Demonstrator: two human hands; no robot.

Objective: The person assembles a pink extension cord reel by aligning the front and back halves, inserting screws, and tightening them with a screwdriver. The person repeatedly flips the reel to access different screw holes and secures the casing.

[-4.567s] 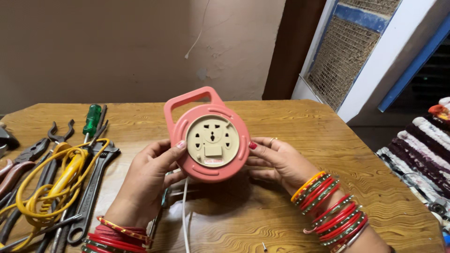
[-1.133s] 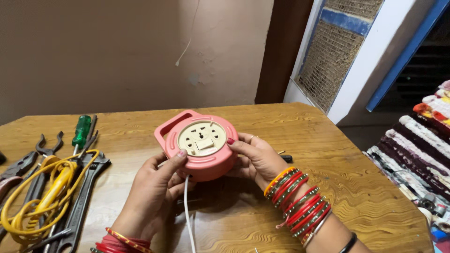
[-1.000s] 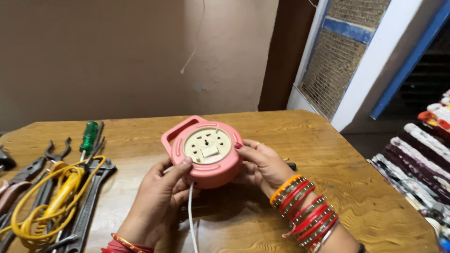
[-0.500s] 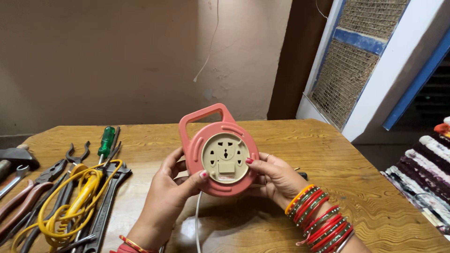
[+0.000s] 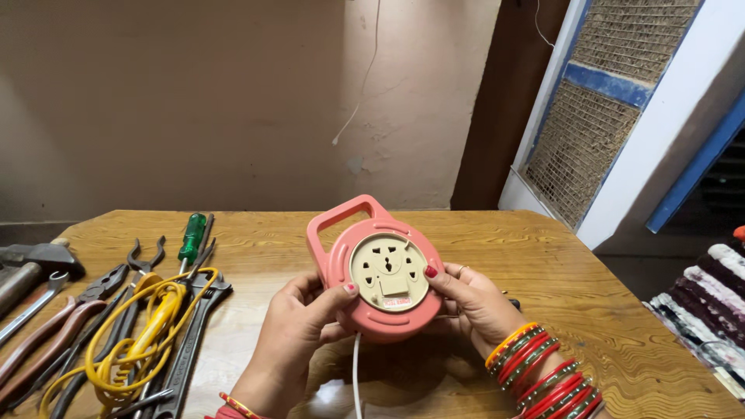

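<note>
i hold the pink cord reel (image 5: pixel 378 279) up above the wooden surface (image 5: pixel 543 264), in the middle, tipped so its face looks at me. my left hand (image 5: pixel 299 334) wraps its left side with the thumb on the rim, and my right hand (image 5: pixel 473 302) grips the right side, thumb on the cream socket plate (image 5: pixel 388 271). i think it is hard plastic, stiff and smooth, a bit slippery, and not very heavy. the loop handle (image 5: pixel 349 217) on top looks like the best spot to grab. it is round and pink, with holes for plugs, and a white cord (image 5: pixel 356 372) hangs down from it. tools (image 5: pixel 116 326) and a yellow wire lie well apart on the left.
</note>
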